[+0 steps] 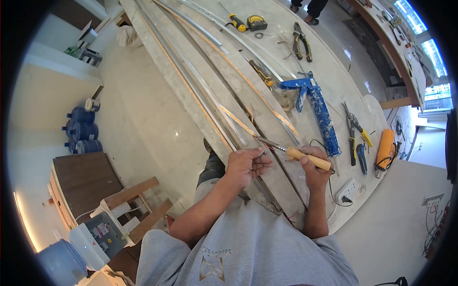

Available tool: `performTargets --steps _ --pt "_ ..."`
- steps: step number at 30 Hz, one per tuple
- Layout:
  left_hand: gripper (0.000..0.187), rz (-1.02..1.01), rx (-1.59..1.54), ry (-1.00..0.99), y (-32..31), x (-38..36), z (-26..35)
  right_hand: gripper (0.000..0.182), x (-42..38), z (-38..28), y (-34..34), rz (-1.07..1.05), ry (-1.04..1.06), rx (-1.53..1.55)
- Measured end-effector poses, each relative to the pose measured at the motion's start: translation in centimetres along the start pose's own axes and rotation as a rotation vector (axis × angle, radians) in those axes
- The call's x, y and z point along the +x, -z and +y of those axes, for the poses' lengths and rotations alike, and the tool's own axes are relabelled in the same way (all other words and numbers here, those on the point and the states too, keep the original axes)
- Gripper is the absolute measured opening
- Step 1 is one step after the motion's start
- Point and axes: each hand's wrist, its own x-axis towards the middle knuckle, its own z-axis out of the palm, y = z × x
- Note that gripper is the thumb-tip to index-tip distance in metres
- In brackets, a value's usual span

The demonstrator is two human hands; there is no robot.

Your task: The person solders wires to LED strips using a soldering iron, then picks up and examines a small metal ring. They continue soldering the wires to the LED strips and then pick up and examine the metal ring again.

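My right hand [315,164] grips the wooden-handled soldering iron [296,152], its long axis running right to left, tip pointing left (slightly far) at the LED strip [238,123], which my left hand [245,164] pinches on the board [267,176].

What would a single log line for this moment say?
right hand: grips soldering iron by wooden handle | left hand: rests on LED strip end | tip: at strip | nearby: blue caulking gun, pliers

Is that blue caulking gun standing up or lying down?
Lying down. The caulking gun rests flat on the worktop, barrel pointing toward the person, beside the pliers.
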Motion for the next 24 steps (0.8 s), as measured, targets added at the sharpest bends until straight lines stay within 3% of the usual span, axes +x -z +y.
performTargets --steps 22,24 --pt "0.02 -0.002 -0.001 -0.011 0.01 -0.07 -0.18 0.02 0.04 0.04 -0.11 0.01 -0.048 0.027" --pt "0.02 0.004 0.004 -0.017 -0.01 -0.05 -0.23 0.02 0.15 -0.44 -0.31 0.077 -0.096 0.207"
